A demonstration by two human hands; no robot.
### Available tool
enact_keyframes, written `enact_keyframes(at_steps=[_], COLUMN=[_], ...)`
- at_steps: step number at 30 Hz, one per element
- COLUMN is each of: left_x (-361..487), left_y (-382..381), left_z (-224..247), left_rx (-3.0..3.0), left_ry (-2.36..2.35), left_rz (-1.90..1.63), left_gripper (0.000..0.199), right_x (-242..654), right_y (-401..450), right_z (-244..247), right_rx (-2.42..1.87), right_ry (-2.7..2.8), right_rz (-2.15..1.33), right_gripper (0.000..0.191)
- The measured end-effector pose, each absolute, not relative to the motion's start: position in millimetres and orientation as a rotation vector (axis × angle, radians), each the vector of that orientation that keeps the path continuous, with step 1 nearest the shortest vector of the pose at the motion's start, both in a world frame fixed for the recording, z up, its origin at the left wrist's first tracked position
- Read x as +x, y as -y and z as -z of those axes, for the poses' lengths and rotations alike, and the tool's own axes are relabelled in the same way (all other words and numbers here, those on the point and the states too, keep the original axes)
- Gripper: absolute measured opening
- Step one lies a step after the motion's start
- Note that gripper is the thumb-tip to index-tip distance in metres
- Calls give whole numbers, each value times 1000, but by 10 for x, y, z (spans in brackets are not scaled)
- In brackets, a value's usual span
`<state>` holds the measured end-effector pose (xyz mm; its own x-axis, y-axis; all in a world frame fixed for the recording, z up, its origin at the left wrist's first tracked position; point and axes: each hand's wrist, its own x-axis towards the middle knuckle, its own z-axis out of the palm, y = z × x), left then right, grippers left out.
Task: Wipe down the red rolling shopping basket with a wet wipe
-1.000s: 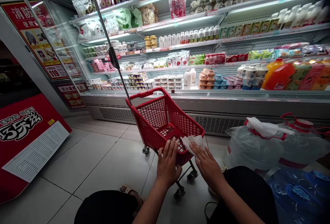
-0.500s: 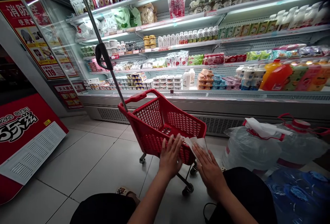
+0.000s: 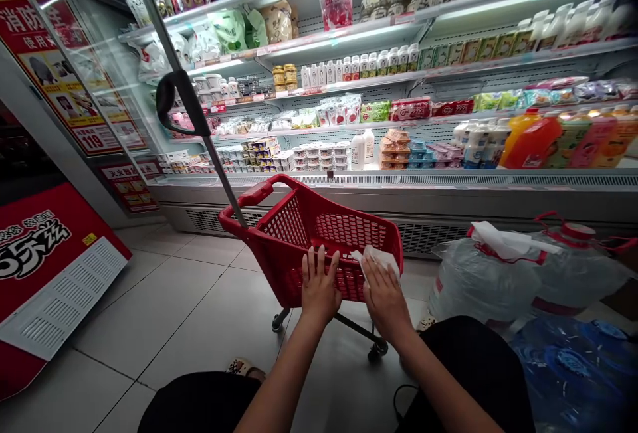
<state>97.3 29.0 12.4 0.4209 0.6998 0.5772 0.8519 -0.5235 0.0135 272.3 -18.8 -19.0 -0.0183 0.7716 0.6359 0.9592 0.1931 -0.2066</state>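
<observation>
A small red plastic shopping cart [image 3: 279,267] stands in front of me, with a basket of open grid walls and a tall metal pole rising from its left end. My left hand [image 3: 319,290] lies flat against the near side of the basket, fingers stretched and nothing in it. Under the fingers of my right hand [image 3: 387,297] is a white tissue [image 3: 391,260], pressed on the rim near the basket's right end. The palm side of that hand is hidden. A black grip [image 3: 182,104] is fixed on the pole.
Behind the cart runs a refrigerated shelf [image 3: 448,184] stocked with bottles, cups and bags. Large wrapped water bottles [image 3: 483,280] and blue water jugs [image 3: 568,366] stand on the right. A red freezer chest [image 3: 60,287] is on the left, on the tiled floor [image 3: 184,313].
The cart has turned slightly and its near wheel has shifted right. Both hands have moved a little up and left, the right one carrying the tissue along the rim.
</observation>
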Motion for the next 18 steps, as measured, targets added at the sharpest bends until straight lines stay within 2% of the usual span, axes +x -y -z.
enact_keyframes(at_steps=[4, 10, 14, 18], left_x=[967, 571, 352, 439], left_y=[-241, -361, -441, -411], left_z=[-154, -409, -573, -592], left_rx=[-2361, -2325, -2208, -2222], left_ry=[1342, 1289, 1364, 1373], left_rz=[715, 569, 612, 605], left_gripper=[100, 86, 90, 87], right_x=[2580, 3048, 3263, 3054], right_y=[133, 227, 175, 22], right_z=[131, 227, 340, 292], right_rx=[-1571, -1632, -1768, -1753], right_ry=[1902, 1947, 1750, 1736], right_rz=[449, 484, 430, 398], right_gripper=[74, 71, 65, 62])
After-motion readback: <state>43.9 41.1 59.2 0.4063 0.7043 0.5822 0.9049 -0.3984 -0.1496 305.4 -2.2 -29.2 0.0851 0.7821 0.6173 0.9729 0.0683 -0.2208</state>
